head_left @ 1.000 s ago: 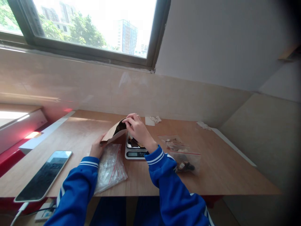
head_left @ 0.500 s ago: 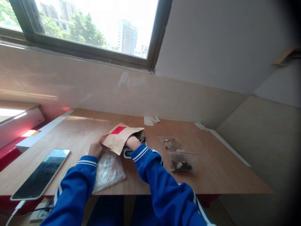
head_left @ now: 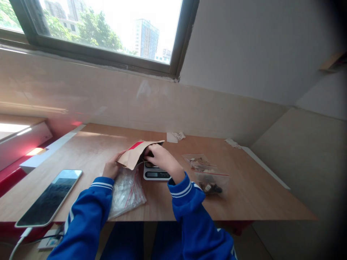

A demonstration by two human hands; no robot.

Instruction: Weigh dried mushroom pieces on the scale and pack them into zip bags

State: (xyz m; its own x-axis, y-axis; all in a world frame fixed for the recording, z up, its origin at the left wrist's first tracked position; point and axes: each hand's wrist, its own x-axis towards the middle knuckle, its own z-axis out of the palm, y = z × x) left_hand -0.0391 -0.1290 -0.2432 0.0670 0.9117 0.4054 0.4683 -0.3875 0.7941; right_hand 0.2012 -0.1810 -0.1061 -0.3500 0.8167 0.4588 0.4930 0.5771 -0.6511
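Note:
A brown kraft paper bag (head_left: pixel 131 157) with a red label lies tilted above the table, its mouth facing right. My left hand (head_left: pixel 111 166) grips the closed end of it. My right hand (head_left: pixel 159 157) is at the mouth, fingers curled and partly inside; whatever they hold, if anything, is hidden. Below the bag's mouth stands a small digital scale (head_left: pixel 157 176) with a grey display, its platform mostly covered by the bag and hand. A stack of clear zip bags (head_left: pixel 126 196) lies under my left wrist, close to the scale.
Right of the scale lie zip bags with dark dried pieces (head_left: pixel 213 186) and brown pieces (head_left: pixel 199 160). A phone (head_left: pixel 50 198) on a white cable rests at the left. Crumpled tissue (head_left: pixel 176 137) sits by the wall. The table's front edge is near my body.
My right hand has drawn back out of the bag to its mouth, and the forearm has shifted right. The bag has tipped, and more of the scale shows.

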